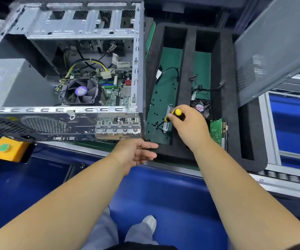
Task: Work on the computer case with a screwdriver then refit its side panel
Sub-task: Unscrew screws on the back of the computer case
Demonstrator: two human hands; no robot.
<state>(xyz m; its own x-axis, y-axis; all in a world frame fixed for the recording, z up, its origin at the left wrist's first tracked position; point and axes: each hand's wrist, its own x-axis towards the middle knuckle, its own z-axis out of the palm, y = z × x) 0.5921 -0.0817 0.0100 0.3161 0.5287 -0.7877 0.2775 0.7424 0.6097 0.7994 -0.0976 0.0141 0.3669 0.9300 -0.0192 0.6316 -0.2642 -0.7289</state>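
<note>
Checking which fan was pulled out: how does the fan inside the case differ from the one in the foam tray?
The case fan is larger, has a purple centre label and sits mounted over the motherboard. The tray fan is smaller, has a red and white label and lies loose in a tray compartment with its cable trailing. Both are black and square-framed.

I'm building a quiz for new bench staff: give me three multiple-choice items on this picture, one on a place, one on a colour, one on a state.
1. Where is the screwdriver tip?
A. inside the case
B. over the tray's left compartment
C. on the floor

2. What colour is the button box?
A. yellow with a green button
B. red
C. white

3. How does the computer case stand?
A. closed
C. wrapped
B. open, side panel off

Answers:
1 B, the right hand holds it over the loose screws in the foam tray.
2 A.
3 B, the motherboard shows; the side panel leans at right.
</note>
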